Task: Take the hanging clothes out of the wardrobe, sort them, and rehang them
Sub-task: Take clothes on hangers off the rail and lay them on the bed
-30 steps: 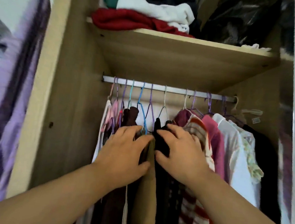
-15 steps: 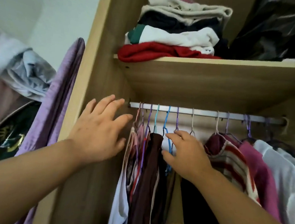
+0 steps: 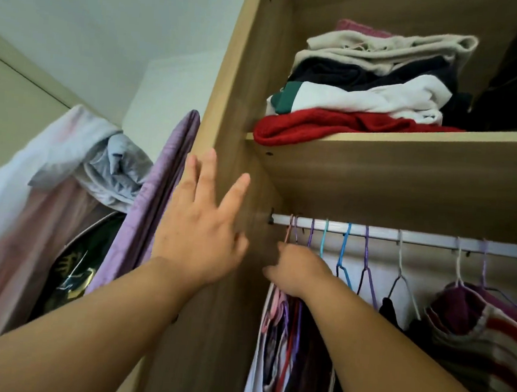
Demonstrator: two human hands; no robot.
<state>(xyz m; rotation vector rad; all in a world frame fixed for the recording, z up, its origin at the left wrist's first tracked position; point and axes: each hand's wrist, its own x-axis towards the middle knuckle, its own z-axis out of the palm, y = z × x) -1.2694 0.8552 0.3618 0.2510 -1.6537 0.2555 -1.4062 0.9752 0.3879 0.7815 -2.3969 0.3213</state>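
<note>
Clothes (image 3: 282,352) hung along the left-to-right rod (image 3: 418,237); the right hand (image 3: 297,270) sat at the leftmost hangers (image 3: 290,233), grip unclear, nearer than the spread, empty left hand (image 3: 198,240).

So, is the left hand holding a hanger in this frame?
No, the left hand is spread open with straight fingers in front of the wardrobe side panel, holding nothing.

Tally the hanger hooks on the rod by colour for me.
Pink hook: 1
Teal hook: 1
Blue hook: 1
White hooks: 2
Purple hooks: at least 4; the right edge is blurred
Total: at least 9
</note>
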